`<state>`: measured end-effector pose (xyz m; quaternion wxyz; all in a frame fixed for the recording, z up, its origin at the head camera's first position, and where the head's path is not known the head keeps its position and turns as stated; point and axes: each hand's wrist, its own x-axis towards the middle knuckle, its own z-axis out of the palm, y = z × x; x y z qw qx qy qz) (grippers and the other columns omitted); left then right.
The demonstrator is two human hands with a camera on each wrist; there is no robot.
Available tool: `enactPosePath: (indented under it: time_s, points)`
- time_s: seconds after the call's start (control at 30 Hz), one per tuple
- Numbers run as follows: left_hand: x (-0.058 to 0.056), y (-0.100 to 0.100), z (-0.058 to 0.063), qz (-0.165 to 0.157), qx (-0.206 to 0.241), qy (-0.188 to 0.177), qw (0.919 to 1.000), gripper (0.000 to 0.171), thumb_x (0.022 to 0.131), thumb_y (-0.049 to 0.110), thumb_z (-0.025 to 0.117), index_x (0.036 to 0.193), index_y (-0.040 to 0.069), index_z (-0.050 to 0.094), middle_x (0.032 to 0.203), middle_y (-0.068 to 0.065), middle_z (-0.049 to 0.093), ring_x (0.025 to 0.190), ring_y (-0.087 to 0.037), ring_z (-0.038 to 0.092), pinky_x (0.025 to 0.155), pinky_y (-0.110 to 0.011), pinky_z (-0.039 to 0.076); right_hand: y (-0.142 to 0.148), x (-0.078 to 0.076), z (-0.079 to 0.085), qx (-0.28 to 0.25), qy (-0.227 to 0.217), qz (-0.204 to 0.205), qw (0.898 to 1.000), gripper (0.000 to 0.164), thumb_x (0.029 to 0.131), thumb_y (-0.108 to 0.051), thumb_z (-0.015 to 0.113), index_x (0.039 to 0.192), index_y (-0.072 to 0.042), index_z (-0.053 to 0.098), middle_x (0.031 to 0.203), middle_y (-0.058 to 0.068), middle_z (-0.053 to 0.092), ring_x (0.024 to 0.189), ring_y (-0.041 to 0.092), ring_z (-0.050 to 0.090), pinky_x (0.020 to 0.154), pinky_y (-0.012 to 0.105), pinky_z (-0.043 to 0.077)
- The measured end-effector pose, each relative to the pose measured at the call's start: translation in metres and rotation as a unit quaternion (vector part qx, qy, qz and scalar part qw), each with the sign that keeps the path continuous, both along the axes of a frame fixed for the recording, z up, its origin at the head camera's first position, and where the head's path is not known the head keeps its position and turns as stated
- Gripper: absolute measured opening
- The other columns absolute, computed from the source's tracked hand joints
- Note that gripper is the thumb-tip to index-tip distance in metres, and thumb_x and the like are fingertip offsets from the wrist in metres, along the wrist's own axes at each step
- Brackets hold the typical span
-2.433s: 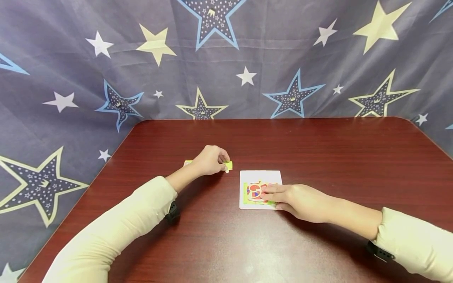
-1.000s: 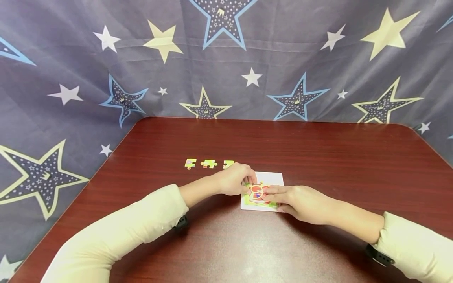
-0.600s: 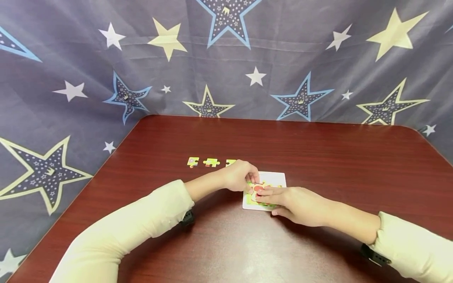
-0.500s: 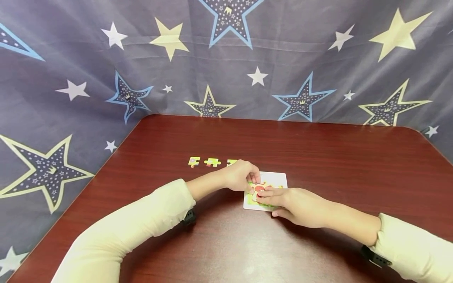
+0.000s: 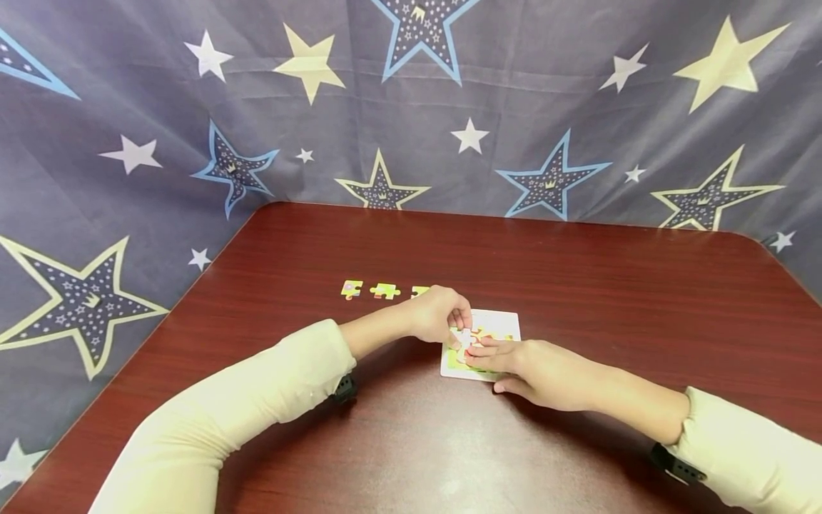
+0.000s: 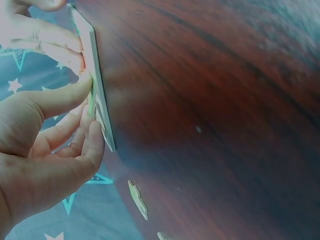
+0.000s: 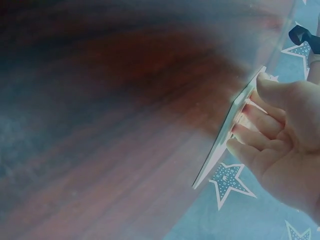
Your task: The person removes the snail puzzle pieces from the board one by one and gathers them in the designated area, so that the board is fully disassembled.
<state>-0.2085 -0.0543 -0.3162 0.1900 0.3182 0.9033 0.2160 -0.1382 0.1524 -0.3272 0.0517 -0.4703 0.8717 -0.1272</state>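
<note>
On the table lies a white puzzle board point(image 5: 496, 321) with a colourful picture, partly covered by both hands. My left hand point(image 5: 437, 314) is at its left side, pinching a puzzle piece point(image 6: 92, 104) between thumb and fingertips at the board's surface. My right hand point(image 5: 539, 373) rests from the right on the picture, its fingers point(image 7: 261, 123) extended onto the pieces and the thumb point(image 7: 272, 94) at the board's edge. Behind the left wrist lie three loose puzzle pieces in a row: a left one point(image 5: 351, 289), a middle one point(image 5: 385, 290) and a right one point(image 5: 419, 290), partly hidden.
The dark red wooden table point(image 5: 578, 278) stretches around the board. A grey curtain point(image 5: 257, 86) printed with stars hangs behind its far edge and along the left. Each wrist wears a black strap, such as the right strap point(image 5: 677, 464).
My left hand has left a yellow-green piece at the row's right end and moved right to the board. Red picture under its fingers now shows pale. The right hand stays on the board.
</note>
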Motion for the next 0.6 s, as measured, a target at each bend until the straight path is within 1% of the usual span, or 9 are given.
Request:
enactPosePath:
  time_s: [0.17,0.37,0.5,0.6]
  points:
    - [0.0013,-0.0005,0.0004,-0.001,0.009,0.014,0.9999,0.021,0.072,0.001,0.080,0.087,0.006,0.066,0.087,-0.004,0.067,0.081,-0.012,0.059,0.072,-0.016,0.047,-0.0001,-0.0002,-0.0011,0.003,-0.007,-0.003,1.000,0.049,0.088,-0.012,0.068,0.135,-0.013,0.056,0.137,0.002,0.059,0.130,0.023,0.053,0.101,0.042,0.047]
    - [0.0027,-0.0001,0.0018,0.004,0.024,0.027,0.9993,0.016,0.074,0.000,0.077,0.083,0.007,0.065,0.082,-0.004,0.067,0.075,-0.009,0.058,0.066,-0.014,0.046,-0.0002,-0.0007,-0.0011,0.003,0.001,-0.006,1.000,0.049,0.087,-0.014,0.069,0.135,-0.014,0.057,0.136,0.004,0.059,0.130,0.024,0.054,0.099,0.041,0.049]
    - [0.0025,-0.0018,0.0030,0.008,0.023,0.024,0.9994,0.014,0.074,0.000,0.076,0.082,0.007,0.067,0.081,-0.005,0.069,0.071,-0.007,0.057,0.061,-0.013,0.044,-0.0004,-0.0006,-0.0016,0.001,0.007,-0.004,1.000,0.049,0.087,-0.016,0.069,0.135,-0.014,0.057,0.136,0.004,0.059,0.130,0.024,0.054,0.099,0.041,0.049]
    - [0.0030,-0.0048,0.0021,0.012,0.019,0.016,0.9996,0.014,0.073,0.003,0.078,0.081,0.008,0.068,0.079,-0.004,0.069,0.070,-0.007,0.056,0.060,-0.014,0.043,-0.0007,0.0002,-0.0020,0.004,0.006,-0.005,1.000,0.049,0.087,-0.017,0.070,0.134,-0.013,0.057,0.136,0.004,0.060,0.130,0.024,0.054,0.099,0.040,0.049]
